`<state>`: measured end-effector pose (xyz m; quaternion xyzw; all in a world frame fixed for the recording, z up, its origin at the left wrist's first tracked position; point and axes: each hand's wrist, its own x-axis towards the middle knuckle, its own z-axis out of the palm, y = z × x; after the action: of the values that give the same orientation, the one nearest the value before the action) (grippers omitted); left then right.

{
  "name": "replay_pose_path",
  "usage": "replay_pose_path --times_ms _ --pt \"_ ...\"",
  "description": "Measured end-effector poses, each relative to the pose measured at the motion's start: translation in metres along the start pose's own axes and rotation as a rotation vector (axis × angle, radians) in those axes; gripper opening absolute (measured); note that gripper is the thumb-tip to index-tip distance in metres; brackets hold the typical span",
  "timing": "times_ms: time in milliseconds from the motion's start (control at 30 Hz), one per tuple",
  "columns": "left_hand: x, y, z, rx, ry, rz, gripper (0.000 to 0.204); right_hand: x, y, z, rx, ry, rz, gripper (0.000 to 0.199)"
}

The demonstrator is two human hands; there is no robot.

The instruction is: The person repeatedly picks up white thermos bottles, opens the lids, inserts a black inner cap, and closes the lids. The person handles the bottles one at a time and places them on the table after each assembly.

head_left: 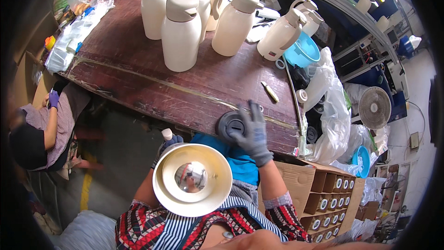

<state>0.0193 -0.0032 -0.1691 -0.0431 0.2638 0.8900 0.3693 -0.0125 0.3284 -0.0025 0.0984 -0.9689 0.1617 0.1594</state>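
Observation:
My left hand (167, 146), in a grey glove, is wrapped round a cream vacuum jug body (159, 176). The jug's wide open end faces up at me, and a shiny mirror-like round surface shows inside. Most of that hand is hidden behind the jug, and a small whitish piece (167, 134) sticks up beside it. At the table's near edge lies a black round cap-like disc (226, 127) with a slot in its middle. My right hand (252, 132), also gloved in grey, touches the disc's right side, its fingers stretched out and spread.
Several cream vacuum jugs (180, 41) stand on the dark red table (134, 69). A knife-like tool (270, 92) and blue basin (303, 50) lie to the right. A divided carton (319, 190) holds several pieces at lower right. A co-worker (53, 120) sits at left.

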Motion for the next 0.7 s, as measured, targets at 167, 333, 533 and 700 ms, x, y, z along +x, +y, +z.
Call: replay_pose_path --times_ms 167,333,533,700 --pt "0.000 0.009 -0.024 0.017 -0.013 0.070 0.032 0.014 -0.028 0.033 -0.241 -0.373 0.045 0.100" --pt "-0.005 0.022 -0.032 0.020 -0.036 0.142 0.031 -0.006 -0.005 0.039 -0.024 -0.214 -0.029 0.084" --pt "-0.006 0.029 0.005 0.080 0.090 0.275 0.021 -0.022 0.005 0.045 -0.126 -0.224 -0.013 0.078" --pt "-0.011 0.048 0.043 0.046 0.152 0.382 0.021 -0.004 -0.029 -0.011 0.299 -0.098 0.190 0.077"
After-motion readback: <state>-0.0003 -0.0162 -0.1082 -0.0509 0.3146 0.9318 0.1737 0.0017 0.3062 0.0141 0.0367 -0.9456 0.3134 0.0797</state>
